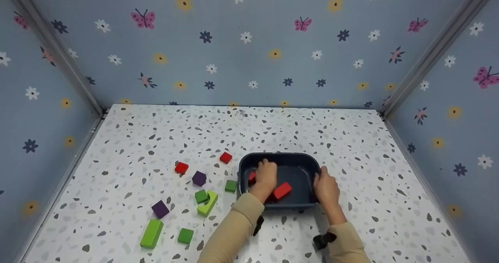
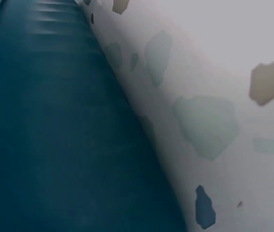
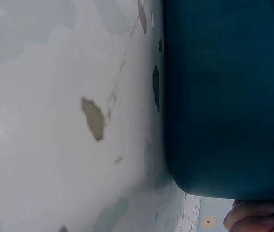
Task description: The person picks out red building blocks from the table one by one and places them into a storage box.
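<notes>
The dark blue tray (image 1: 298, 177) is set on the table (image 1: 351, 138), and its right end is gripped by the right hand (image 1: 326, 185), whose fingers are curled over the rim. The left hand (image 1: 267, 175) is lowered inside the tray, toward its left end; its fingers look bent, but whether anything is held by them cannot be told, as the fingertips are hidden.

Inside the tray, a long red block (image 1: 282, 191) is seen near the front wall, and another red block (image 1: 252, 176) is partly covered by the left hand. Outside, to the left of the tray, a green block (image 1: 230, 185) is placed just beside its wall, and a small red block (image 1: 225, 157) is found near its back left corner. A light green notched block (image 1: 209, 205) is seen farther left of the tray.

The tray is judged to be stiff, light and hard to break. Its smooth, faintly shiny wall may be slippery, so it is best held by the rim, ideally at both ends if lifted; by one end alone it could be tipped, and the loose contents slid. The red blocks are judged light, hard and sturdy; their flat, opposite sides are best pinched from above, clear of the tray's walls.
</notes>
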A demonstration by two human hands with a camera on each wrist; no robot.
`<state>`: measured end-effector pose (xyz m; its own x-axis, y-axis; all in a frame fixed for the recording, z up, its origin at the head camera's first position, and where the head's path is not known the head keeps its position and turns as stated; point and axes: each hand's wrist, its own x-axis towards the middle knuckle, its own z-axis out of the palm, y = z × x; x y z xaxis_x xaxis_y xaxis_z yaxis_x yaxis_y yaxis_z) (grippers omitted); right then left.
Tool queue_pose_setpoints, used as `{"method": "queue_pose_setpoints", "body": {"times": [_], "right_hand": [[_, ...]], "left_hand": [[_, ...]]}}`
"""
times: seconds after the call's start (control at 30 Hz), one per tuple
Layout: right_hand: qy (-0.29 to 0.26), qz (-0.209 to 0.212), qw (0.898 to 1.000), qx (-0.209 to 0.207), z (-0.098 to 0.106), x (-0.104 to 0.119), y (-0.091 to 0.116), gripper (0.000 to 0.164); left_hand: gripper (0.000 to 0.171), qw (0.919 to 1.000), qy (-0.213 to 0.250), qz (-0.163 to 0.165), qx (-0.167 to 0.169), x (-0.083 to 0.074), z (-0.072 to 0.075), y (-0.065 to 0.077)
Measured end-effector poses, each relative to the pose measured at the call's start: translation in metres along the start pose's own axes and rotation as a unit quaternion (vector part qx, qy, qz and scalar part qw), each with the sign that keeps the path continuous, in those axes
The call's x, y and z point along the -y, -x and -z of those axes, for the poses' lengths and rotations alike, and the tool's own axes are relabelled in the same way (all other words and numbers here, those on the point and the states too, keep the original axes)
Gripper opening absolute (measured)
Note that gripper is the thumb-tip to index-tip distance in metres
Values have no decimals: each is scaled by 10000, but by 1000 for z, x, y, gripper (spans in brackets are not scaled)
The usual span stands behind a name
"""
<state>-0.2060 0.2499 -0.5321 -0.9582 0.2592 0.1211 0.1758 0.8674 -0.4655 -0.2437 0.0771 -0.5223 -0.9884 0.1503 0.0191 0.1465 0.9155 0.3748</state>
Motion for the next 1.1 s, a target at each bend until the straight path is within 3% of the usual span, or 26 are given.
{"method": "queue_pose_setpoints", "body": {"times": [0.73,1.1], "right_hand": [[-3,-2,10000,47,2,1,1,13],[-20,6,10000,-6,1,0,0,12]], "left_hand": [[23,9983,-526,142,224,2,-7,-4],[22,9982,-543,139,192,2,-7,-4]]}}
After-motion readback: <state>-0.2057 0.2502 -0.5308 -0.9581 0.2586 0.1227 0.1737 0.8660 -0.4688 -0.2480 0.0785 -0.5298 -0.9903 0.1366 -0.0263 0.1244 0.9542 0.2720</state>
